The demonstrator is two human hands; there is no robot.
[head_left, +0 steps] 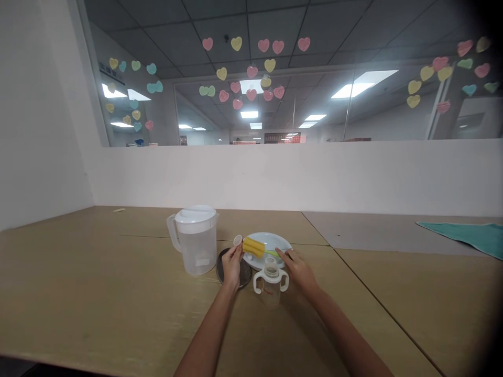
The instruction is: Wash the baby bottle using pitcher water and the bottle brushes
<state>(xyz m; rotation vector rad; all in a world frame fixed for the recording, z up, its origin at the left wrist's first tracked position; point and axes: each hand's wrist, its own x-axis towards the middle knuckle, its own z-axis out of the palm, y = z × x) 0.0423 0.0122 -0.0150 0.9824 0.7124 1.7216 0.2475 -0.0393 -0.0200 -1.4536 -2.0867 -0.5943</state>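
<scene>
My right hand (299,268) is closed on the thin green handle of a bottle brush with a yellow sponge head (253,246). Pinched in my left hand (231,264) is a small round white cap (238,240), close to the tip of the sponge. Whether the two touch I cannot tell. Between my forearms stands an uncapped clear baby bottle (271,290) with two white side handles, upright on the table. Behind it lies a white oval plate (281,242), with small whitish parts on it, partly hidden by the brush and hands.
Left of my hands stands a translucent lidded pitcher (198,246). A dark round tray (245,275) lies under my left hand. At the far right is a teal cloth (467,236) on the wooden table (98,283). A white wall (275,175) with a window bounds the back.
</scene>
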